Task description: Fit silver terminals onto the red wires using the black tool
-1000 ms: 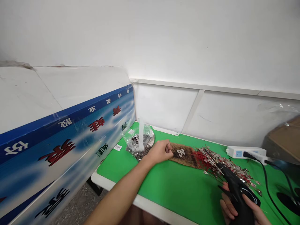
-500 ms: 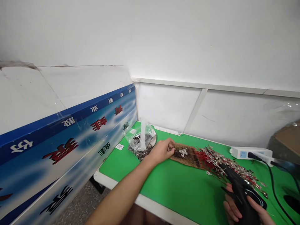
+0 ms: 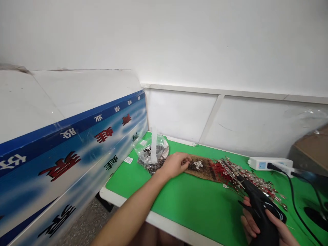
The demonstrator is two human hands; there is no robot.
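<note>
We seem mid-pickup: left hand [image 3: 176,166] curled (contents unclear), nine o'clock on brown strip [image 3: 207,173]; right hand [image 3: 250,223] grips glue gun [image 3: 257,201]; next needs precision.

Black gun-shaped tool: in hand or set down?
In hand: the right hand is wrapped around the handle of the black gun-shaped tool.

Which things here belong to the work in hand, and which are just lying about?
Likely in use:
black gun-shaped tool, in right hand
brown strip, by left hand
silver pieces
red-and-silver sprigs

Probably just lying about:
white label
cardboard box
</note>
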